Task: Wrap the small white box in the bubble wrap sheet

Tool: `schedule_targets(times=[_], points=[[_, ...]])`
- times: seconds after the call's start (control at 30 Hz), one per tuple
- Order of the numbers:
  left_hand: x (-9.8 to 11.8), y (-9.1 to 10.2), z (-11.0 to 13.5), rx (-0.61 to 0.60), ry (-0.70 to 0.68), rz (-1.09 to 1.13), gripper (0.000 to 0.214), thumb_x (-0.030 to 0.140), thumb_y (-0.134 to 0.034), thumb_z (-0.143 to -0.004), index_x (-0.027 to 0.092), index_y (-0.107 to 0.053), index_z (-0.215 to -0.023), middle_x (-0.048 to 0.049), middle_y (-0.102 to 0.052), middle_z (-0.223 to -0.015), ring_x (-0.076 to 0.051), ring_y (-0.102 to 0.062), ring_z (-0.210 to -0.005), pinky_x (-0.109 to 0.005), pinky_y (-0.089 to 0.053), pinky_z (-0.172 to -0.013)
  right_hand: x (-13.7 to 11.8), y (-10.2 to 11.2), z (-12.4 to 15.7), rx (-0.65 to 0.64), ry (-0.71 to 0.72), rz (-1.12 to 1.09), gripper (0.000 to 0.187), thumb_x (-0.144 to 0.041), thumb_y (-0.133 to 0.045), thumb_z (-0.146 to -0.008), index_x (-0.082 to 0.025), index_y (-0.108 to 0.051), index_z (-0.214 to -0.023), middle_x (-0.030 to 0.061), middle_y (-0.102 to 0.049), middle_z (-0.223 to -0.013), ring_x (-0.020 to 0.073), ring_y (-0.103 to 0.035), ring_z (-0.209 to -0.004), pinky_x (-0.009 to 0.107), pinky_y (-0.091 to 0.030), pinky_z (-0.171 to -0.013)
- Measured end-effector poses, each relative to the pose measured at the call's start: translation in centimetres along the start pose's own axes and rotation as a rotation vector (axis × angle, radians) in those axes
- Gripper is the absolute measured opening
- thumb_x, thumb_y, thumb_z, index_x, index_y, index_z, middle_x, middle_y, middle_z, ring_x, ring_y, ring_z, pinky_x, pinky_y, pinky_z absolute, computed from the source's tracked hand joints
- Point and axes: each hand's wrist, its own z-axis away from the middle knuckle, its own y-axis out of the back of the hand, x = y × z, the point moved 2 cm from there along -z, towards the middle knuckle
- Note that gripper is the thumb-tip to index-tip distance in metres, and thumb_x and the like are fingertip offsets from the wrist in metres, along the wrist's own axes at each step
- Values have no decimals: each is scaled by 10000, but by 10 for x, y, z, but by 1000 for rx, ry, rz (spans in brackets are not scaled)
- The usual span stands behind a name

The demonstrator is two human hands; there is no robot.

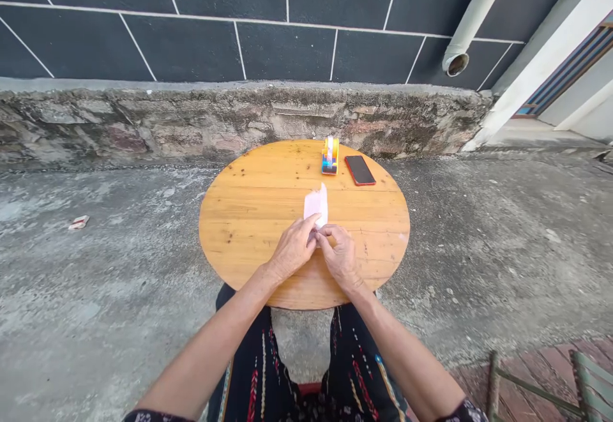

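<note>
A small pink piece of paper (316, 205) lies on the round wooden table (249, 218), with one edge folded up. My left hand (293, 249) pinches its near edge with thumb and fingers. My right hand (339, 255) meets it from the right, its fingers curled onto the same near corner of the paper. Both hands rest on the tabletop close to me.
A colourful stack of paper sheets in a yellow holder (330, 155) and a red-edged phone (360, 170) lie at the table's far side. Behind stands a stone kerb (143, 122) and a dark tiled wall. A green chair (575, 384) is at the lower right.
</note>
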Motion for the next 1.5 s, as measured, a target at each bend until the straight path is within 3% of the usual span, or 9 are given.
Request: schedule_targets(times=[0.23,0.3,0.4,0.47,0.77,1.0,1.17,1.33,1.5], points=[[3,4,3,17,-55,51,605,111,-468,-826,206,-356,-1413,-95,-548,-1237,-208,-551,-1103,-349,-456,-967,-6,3,0,-85,73,165,148,-205,-516,-887,-213,-625,-788,26,-714,-890,211,-593,-864,368,-370,-856],[4,7,5,15,-60,92,615,109,-465,-828,201,-341,-1424,-98,-543,-1247,-204,-545,-1116,-346,-450,-983,-7,4,1,-90,104,199,141,-201,-504,-887,-205,-645,-895,40,-715,-913,218,-594,-873,375,-373,-865],[2,10,8,13,-61,139,640,83,-454,-814,202,-328,-1431,-98,-537,-1269,-198,-542,-1127,-347,-443,-999,-7,7,3,-101,145,242,328,-172,-460,-882,-165,-581,-1187,78,-714,-982,239,-597,-924,394,-390,-888],[1,10,10,14,-63,160,653,63,-441,-801,210,-331,-1427,-95,-539,-1271,-193,-550,-1115,-350,-446,-997,-6,10,1,-135,155,263,417,-128,-415,-874,-151,-527,-1276,88,-717,-1006,245,-603,-958,402,-399,-903],[-2,3,8,90,-5,205,485,62,-431,-818,191,-488,-1282,-85,-591,-1161,-180,-591,-1014,-342,-477,-938,4,12,-13,-214,83,166,287,-182,-463,-891,-205,-665,-1093,67,-743,-995,244,-664,-949,420,-445,-923],[-1,2,0,30,23,134,494,68,-476,-799,182,-493,-1280,-91,-580,-1168,-198,-582,-1043,-357,-480,-944,9,12,-19,-274,23,-16,248,-196,-532,-853,-237,-680,-1048,30,-752,-936,210,-691,-913,384,-479,-900],[-4,8,-2,1,14,197,519,58,-462,-793,192,-501,-1292,-84,-590,-1204,-190,-595,-1033,-362,-472,-969,-2,11,-17,-258,94,172,283,-176,-578,-842,-243,-659,-1105,24,-748,-943,215,-660,-890,403,-401,-905],[-16,9,-1,49,139,494,446,66,-437,-792,162,-563,-1210,-77,-649,-1112,-150,-634,-940,-311,-517,-887,-8,9,-14,-258,188,375,276,-184,-596,-853,-233,-642,-1121,31,-744,-962,226,-624,-863,382,-359,-838],[-22,2,5,219,302,498,247,208,-534,-808,165,-653,-1019,-69,-660,-1029,-157,-634,-886,-295,-533,-815,-7,6,-11,-246,247,465,252,-204,-579,-881,-215,-627,-1127,50,-744,-963,229,-609,-860,371,-336,-813]])
